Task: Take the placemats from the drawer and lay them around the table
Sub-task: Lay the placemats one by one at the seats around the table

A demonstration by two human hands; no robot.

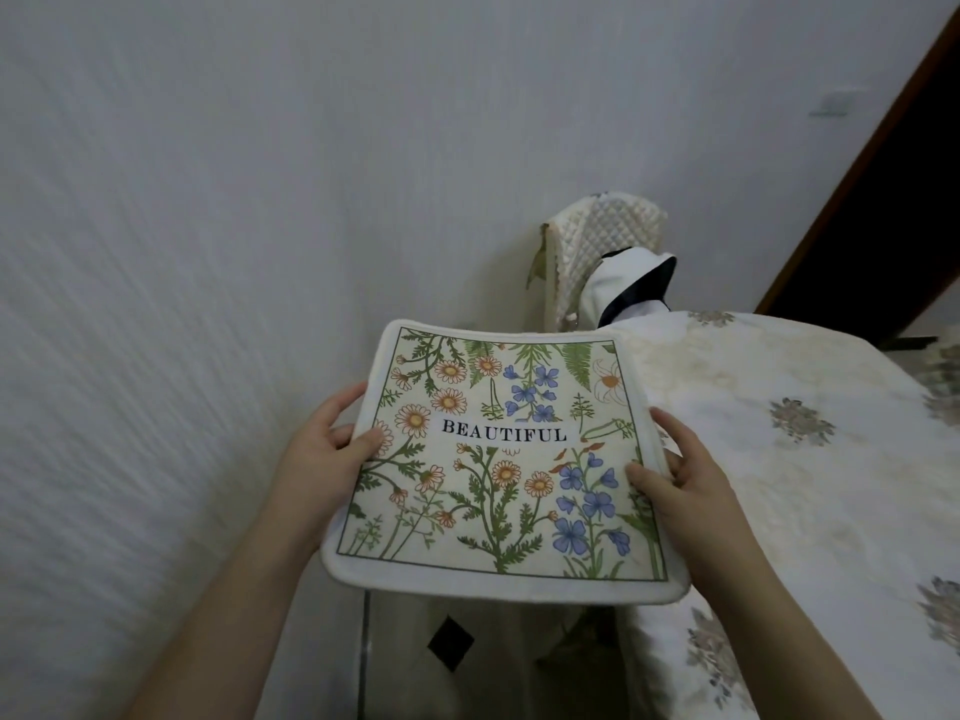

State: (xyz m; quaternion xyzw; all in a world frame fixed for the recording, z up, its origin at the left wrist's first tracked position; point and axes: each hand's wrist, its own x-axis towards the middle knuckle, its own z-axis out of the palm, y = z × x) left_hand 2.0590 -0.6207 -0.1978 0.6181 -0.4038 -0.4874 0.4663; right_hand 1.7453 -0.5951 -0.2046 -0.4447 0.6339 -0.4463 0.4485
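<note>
A square placemat (498,459) is held up in the air in front of the person, printed side towards the camera. It is cream, with a white padded border, a thin dark frame line and a print of orange daisies, blue flowers and green ferns; the word BEAUTIFUL runs across its middle.

The left hand (332,449) grips the mat's left edge about halfway up, thumb lying on the printed face and the other fingers curled behind. The right hand (675,470) grips the right edge in the same way, thumb on the front near the blue flowers and fingers wrapped round the back. Both forearms reach up from the bottom of the view.

The mat hangs just left of the table (779,459), its right edge overlapping the table's near left edge as seen from here; whether it touches the cloth cannot be told. The table is covered with a white tablecloth (753,407) bearing pale gold patches and grey-green flower motifs.

Behind the mat, against the white textured wall (208,200), stands a chair (602,241) with a cream quilted cover over its back; a white cloth with a dark edge (628,283) lies against it. Below the mat a dark diamond shape (451,644) shows on a pale surface that is too dim to identify. A dark wooden door frame (872,163) slants down the upper right. No drawer or other container is in sight.
</note>
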